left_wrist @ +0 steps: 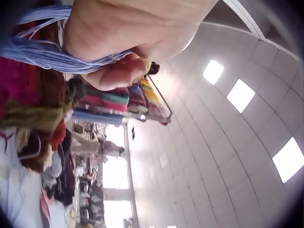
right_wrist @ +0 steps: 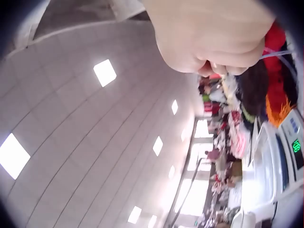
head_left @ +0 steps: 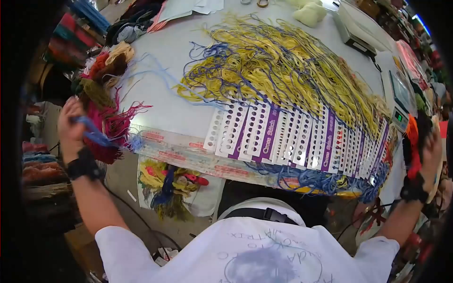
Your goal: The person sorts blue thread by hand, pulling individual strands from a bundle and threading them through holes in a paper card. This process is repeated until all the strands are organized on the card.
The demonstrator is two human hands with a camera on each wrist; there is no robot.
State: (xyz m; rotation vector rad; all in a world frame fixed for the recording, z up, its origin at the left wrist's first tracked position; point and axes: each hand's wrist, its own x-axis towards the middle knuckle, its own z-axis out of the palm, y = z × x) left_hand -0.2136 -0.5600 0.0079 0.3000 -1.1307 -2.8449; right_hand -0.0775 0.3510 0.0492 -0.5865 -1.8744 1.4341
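Observation:
At the table's left side, my left hand [head_left: 70, 125] grips a skein of blue embroidery thread [head_left: 94, 133]. The left wrist view shows the blue strands [left_wrist: 57, 59] looping out of the curled fingers. My right hand [head_left: 430, 151] is far out on the right, beside red and black thread. Its fingers are curled in the right wrist view, and thin pale-blue strands [right_wrist: 275, 54] come out beside them; the fingertips are mostly hidden. Between the hands lies a row of white and purple punched cards [head_left: 270, 129] marked Cross Stitch, with yellow and blue-violet threads [head_left: 278, 66] fanned out from them.
Magenta, olive and brown thread bundles [head_left: 113, 118] hang at the table's left edge. A scale [head_left: 400, 111] with a green display and another boxy device [head_left: 356, 33] stand at the right. Blue thread [head_left: 302, 178] lines the front edge. More thread [head_left: 167, 186] lies below the table.

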